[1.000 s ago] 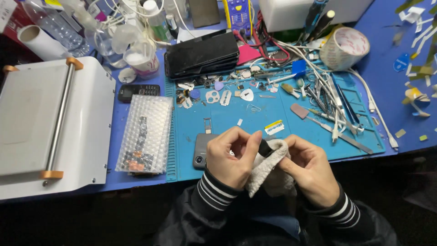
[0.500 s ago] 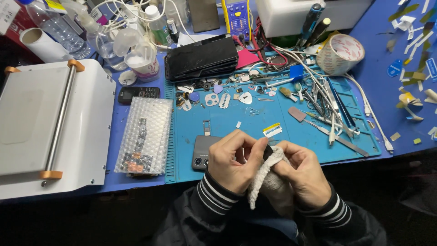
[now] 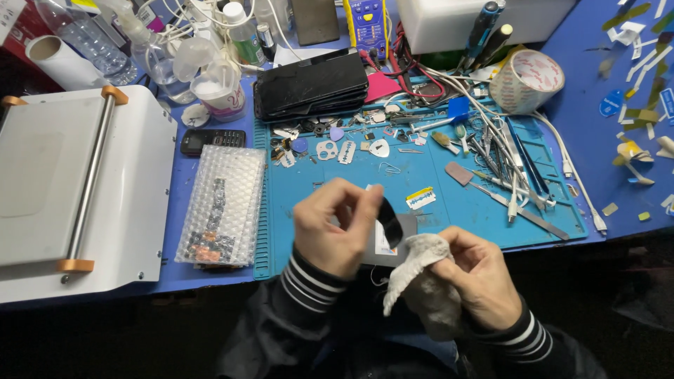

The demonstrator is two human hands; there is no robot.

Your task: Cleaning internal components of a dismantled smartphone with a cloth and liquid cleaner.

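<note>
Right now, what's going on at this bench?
A person in striped cuffs works over a blue mat littered with small tools and parts. The left hand holds a small dark flat part up between its fingers, while the right hand bunches a whitish cloth against its lower edge. A bubble-wrap packet and a white machine lie to the left.
</note>
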